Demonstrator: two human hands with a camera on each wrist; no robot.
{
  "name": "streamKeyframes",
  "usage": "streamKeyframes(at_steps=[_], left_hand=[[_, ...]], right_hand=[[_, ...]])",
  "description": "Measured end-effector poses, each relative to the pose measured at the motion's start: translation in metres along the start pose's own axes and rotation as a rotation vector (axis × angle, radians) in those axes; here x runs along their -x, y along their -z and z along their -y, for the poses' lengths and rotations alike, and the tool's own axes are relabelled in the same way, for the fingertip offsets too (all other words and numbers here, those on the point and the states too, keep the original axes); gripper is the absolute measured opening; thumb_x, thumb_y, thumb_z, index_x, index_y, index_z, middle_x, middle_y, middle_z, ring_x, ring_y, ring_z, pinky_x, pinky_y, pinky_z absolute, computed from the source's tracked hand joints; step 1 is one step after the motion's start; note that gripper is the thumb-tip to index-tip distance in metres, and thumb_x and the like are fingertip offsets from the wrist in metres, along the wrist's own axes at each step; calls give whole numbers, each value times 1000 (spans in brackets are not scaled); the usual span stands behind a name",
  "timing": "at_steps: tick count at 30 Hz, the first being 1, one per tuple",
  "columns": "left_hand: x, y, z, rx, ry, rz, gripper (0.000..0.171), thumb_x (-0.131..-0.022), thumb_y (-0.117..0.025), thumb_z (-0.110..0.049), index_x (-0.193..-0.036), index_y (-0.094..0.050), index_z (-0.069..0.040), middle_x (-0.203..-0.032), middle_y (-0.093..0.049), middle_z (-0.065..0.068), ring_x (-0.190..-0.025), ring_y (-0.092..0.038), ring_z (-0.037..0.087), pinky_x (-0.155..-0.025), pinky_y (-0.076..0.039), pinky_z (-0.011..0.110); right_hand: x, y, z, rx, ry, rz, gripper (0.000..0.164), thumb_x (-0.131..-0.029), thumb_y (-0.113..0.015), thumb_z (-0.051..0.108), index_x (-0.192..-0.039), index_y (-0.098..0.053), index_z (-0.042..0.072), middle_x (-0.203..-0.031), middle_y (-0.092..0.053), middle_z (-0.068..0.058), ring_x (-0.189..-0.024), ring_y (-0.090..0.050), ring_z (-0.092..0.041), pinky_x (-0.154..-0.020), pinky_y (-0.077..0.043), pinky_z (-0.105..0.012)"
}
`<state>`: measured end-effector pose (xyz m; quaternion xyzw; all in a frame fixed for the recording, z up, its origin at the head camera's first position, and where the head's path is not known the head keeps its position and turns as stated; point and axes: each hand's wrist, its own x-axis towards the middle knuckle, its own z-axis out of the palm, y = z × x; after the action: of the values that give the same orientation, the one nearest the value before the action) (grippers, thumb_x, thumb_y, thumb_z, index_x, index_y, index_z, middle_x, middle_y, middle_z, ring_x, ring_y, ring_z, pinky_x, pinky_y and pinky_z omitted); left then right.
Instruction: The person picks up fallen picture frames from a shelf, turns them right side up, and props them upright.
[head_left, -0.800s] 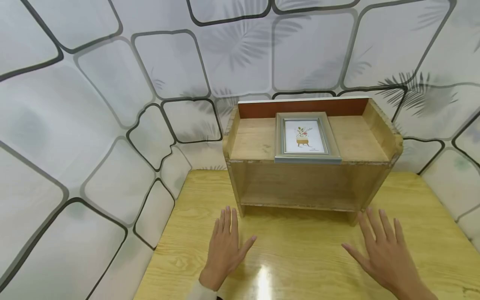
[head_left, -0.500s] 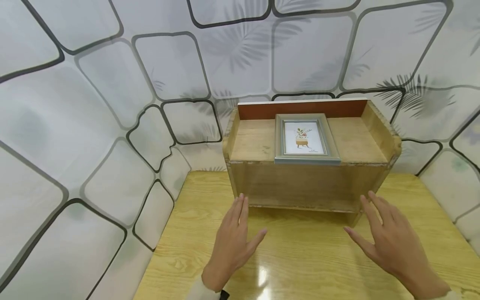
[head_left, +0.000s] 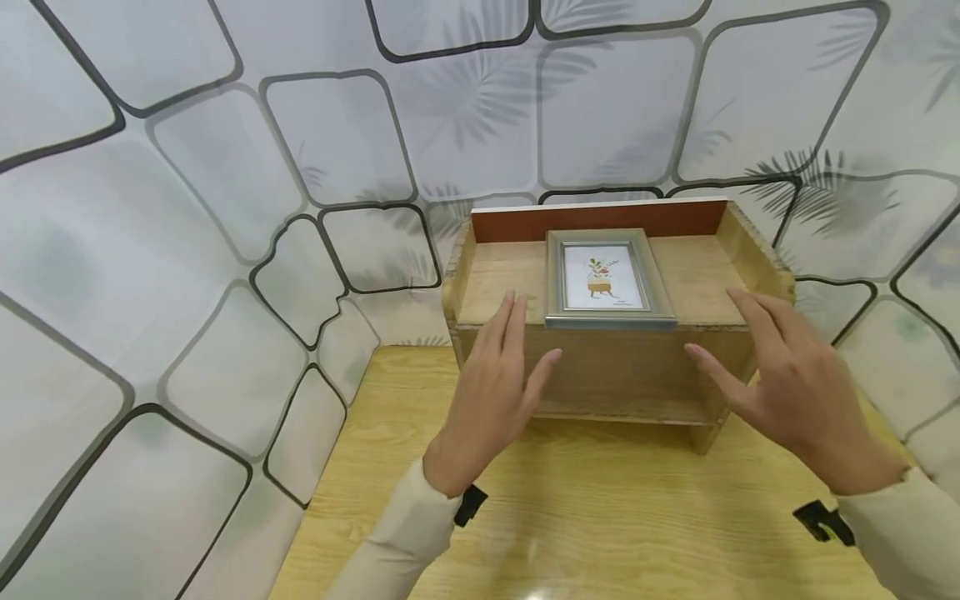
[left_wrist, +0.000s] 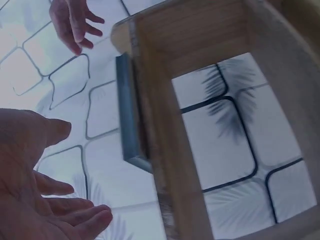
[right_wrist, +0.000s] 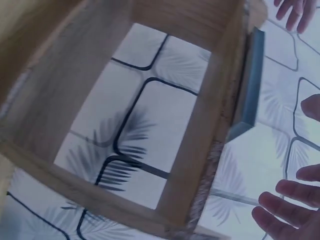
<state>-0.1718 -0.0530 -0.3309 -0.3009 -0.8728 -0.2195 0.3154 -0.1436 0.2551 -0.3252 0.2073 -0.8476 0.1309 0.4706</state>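
A silver-grey picture frame [head_left: 606,279], with a print of a potted plant, lies face up on the top of a small wooden shelf [head_left: 697,283]. Its front edge juts slightly past the shelf's edge. To the frame's left, my left hand [head_left: 487,383] is raised in front of the shelf, fingers straight and thumb apart. On the other side my right hand [head_left: 798,387] is held likewise, palm turned inward. Both wrist views show the frame's edge [left_wrist: 131,110] apart from the fingers, and nothing is in either my left hand [left_wrist: 37,185] or my right [right_wrist: 295,205].
The shelf stands on a yellow wood-grain table [head_left: 600,517], close to a patterned wall covering [head_left: 487,108] behind it. More of this covering [head_left: 187,333] rises along the left side. Raised side panels [head_left: 750,242] and a reddish back board [head_left: 525,223] border the shelf's top.
Both hands have risen from low over the table, moving forward to about the height of the shelf's top. The picture frame and shelf have stayed in place.
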Motion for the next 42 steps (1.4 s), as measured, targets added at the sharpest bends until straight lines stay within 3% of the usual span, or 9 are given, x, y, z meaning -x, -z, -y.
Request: streamKeyframes(at_steps=[4,8,11,15,21,28,31,36,42], left_hand=[[-32,3,4,-40,19,-8,72,-102,-62,-33,-151,-33,10,-151,-43,27,-132,-50,39,-111,-41,43],[-59,-2,14,-91,40,12,70,-102,-63,-32,-150,-35,10,-143,-51,26,-127,-54,37,-109,-41,42],[-75,-5,19,-105,91,76,69,-103,-61,-34,-150,-35,10,-140,-53,25,-124,-55,37,-107,-43,42],[-93,-11,22,-78,215,192,71,-103,-57,-41,-150,-36,7,-142,-51,25,-128,-52,37,-108,-41,43],[-110,-20,22,-8,389,346,73,-102,-53,-52,-151,-41,1,-146,-50,20,-132,-48,36,-109,-39,45],[-122,-33,18,-39,490,464,58,-100,-54,-56,-133,-62,-8,-133,-57,17,-116,-54,36,-101,-41,49],[-125,-37,17,-39,502,521,51,-100,-55,-55,-122,-66,-10,-130,-57,17,-116,-54,35,-102,-40,49],[-126,-40,18,-55,490,570,45,-100,-55,-55,-88,-63,-12,-118,-57,13,-103,-52,30,-93,-42,45],[-126,-42,21,-46,478,578,46,-101,-56,-49,-74,-57,-13,-106,-53,10,-96,-48,29,-89,-39,43]], right_hand=[[-28,-5,-5,-77,-79,73,81,-91,-66,56,-141,-53,-7,-119,-60,-31,-97,-59,-48,-61,-48,-63],[-54,-15,-9,-152,-228,195,77,-86,-78,39,-143,-50,-5,-123,-60,-28,-100,-59,-45,-72,-46,-62],[-72,-24,-13,-194,-344,335,79,-91,-73,45,-146,-46,-4,-128,-60,-26,-103,-61,-43,-78,-45,-61],[-89,-34,-21,-241,-458,499,87,-94,-63,57,-150,-40,-4,-137,-55,-27,-111,-61,-45,-84,-48,-62],[-104,-49,-36,-283,-609,732,106,-91,-53,72,-154,-27,-9,-143,-47,-35,-126,-48,-50,-98,-40,-67],[-108,-60,-50,-261,-648,927,116,-89,-53,76,-150,-24,-19,-147,-37,-41,-133,-37,-57,-103,-35,-70],[-108,-65,-55,-276,-641,955,115,-89,-58,73,-148,-27,-20,-149,-33,-41,-136,-33,-57,-106,-32,-69],[-107,-73,-57,-309,-643,922,103,-87,-71,60,-142,-39,-20,-145,-40,-40,-134,-37,-54,-106,-35,-66],[-104,-77,-53,-328,-624,812,73,-83,-80,48,-124,-65,-10,-125,-63,-29,-113,-54,-40,-92,-46,-52]])
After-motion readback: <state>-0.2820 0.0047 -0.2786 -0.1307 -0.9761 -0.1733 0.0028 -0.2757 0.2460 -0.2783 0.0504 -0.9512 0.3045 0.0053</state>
